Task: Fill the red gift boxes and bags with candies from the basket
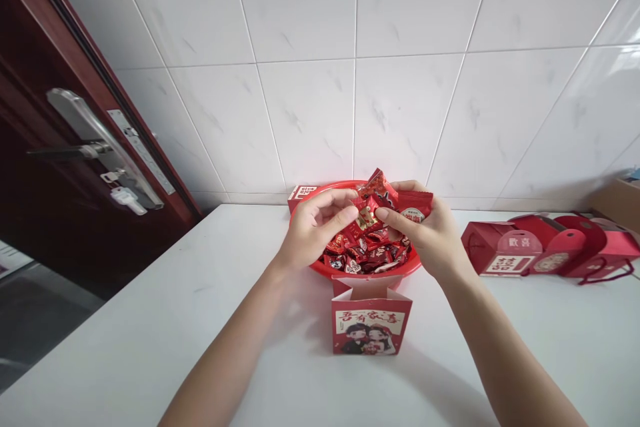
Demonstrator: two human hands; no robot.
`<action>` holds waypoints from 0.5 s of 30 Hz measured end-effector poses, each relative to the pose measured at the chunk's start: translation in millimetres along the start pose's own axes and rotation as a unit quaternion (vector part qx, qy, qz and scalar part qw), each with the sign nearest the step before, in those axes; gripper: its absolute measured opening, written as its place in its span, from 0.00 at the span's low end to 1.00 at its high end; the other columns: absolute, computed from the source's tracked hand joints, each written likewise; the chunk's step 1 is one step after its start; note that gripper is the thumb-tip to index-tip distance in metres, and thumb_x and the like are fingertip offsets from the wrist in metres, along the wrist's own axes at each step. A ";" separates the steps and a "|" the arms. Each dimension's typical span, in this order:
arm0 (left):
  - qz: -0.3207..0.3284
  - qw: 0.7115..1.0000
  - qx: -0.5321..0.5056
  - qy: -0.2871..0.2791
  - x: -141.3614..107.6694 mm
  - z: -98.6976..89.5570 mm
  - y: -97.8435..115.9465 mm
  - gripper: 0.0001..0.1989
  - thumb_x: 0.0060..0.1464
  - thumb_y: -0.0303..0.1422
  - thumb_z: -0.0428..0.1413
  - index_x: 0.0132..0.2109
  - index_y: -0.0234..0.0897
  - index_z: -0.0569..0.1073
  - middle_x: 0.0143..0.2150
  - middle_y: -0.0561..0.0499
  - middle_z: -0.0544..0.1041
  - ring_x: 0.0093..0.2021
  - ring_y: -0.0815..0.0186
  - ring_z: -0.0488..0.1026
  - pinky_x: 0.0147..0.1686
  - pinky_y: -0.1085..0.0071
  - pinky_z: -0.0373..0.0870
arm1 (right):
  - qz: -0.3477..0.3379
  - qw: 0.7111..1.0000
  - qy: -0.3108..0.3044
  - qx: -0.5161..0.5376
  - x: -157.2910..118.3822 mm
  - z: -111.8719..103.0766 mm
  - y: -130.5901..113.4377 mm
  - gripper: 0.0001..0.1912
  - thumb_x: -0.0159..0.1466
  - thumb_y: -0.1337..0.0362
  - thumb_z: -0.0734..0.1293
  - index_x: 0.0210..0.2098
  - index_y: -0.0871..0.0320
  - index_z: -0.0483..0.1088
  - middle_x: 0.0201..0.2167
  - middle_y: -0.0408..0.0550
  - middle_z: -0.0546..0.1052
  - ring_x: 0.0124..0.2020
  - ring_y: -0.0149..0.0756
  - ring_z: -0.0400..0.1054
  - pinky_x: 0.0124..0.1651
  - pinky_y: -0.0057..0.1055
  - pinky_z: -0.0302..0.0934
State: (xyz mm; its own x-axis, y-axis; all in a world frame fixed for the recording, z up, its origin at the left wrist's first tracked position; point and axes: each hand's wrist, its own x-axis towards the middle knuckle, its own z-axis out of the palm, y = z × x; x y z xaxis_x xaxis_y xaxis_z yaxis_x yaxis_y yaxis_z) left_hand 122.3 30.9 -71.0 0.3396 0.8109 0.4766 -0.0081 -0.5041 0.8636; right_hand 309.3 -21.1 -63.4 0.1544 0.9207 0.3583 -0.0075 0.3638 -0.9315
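Above a round red basin (367, 275) full of wrapped candies (367, 250), my two hands meet. My right hand (433, 230) is closed around several red candy packets (383, 188), its thumb pressing on them. From the left, the thumb and fingertips of my left hand (317, 223) pinch the edge of a red and gold wrapped candy (367, 213) in the same bunch. In front of the basin, a red gift box (371, 320) stands upright with its top flaps open. A cartoon couple is printed on its front; its inside bottom is hidden.
Several closed red gift boxes (507, 250) stand in a row at the right, by a cardboard box (623, 203). Another red box (300, 195) shows behind the basin. White tabletop (150, 340) meets the tiled wall; a dark red door with keys (127, 200) is left.
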 end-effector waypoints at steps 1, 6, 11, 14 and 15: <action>0.003 1.000 0.005 0.003 0.9 -3.6 1.8 0.19 0.56 0.45 0.63 0.47 0.36 0.79 0.45 0.47 0.81 0.46 0.59 0.78 0.48 0.66 0.76 | -0.018 1.000 0.008 -0.005 0.4 -1.3 0.0 0.19 0.54 0.55 0.79 0.41 0.54 0.74 0.32 0.43 0.79 0.25 0.31 0.69 0.26 0.29 0.67; 0.003 0.982 0.156 -0.108 -2.4 -27.6 19.5 0.14 0.62 0.43 0.57 0.39 0.38 0.80 0.40 0.48 0.81 0.43 0.60 0.77 0.46 0.67 0.73 | -0.066 0.995 0.064 -0.034 4.3 -11.7 -4.9 0.16 0.55 0.58 0.78 0.39 0.53 0.73 0.30 0.42 0.78 0.23 0.30 0.67 0.25 0.29 0.66; -0.055 0.896 0.270 -0.348 -18.6 -32.7 45.3 0.11 0.63 0.35 0.55 0.45 0.46 0.83 0.47 0.50 0.79 0.44 0.62 0.76 0.43 0.70 0.71 | -0.072 0.996 0.030 -0.049 5.3 -30.1 -15.8 0.15 0.56 0.57 0.78 0.38 0.54 0.75 0.29 0.42 0.77 0.22 0.30 0.65 0.23 0.28 0.62; -0.056 0.875 0.283 -0.388 -26.1 -27.9 53.4 0.13 0.63 0.32 0.53 0.44 0.47 0.83 0.50 0.49 0.77 0.44 0.63 0.76 0.42 0.72 0.70 | -0.067 0.995 -0.031 -0.067 1.2 -39.2 -25.0 0.15 0.55 0.57 0.79 0.39 0.54 0.75 0.27 0.42 0.75 0.23 0.31 0.66 0.22 0.28 0.62; -0.053 0.876 0.284 -0.385 -27.9 -26.7 54.6 0.13 0.63 0.32 0.53 0.42 0.46 0.84 0.51 0.49 0.77 0.44 0.62 0.76 0.42 0.72 0.70 | -0.065 0.994 -0.047 -0.072 -0.7 -40.9 -28.5 0.15 0.55 0.57 0.79 0.39 0.54 0.75 0.26 0.42 0.75 0.22 0.31 0.67 0.22 0.28 0.63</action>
State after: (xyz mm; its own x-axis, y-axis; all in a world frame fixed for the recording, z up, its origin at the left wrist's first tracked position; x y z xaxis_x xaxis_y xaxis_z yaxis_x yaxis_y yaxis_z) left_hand 87.3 -11.2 -32.7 0.8462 0.5310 -0.0431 0.4573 -0.6824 0.5702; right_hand 349.8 -37.9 -39.7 0.0521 0.8790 0.4740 0.1486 0.4625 -0.8741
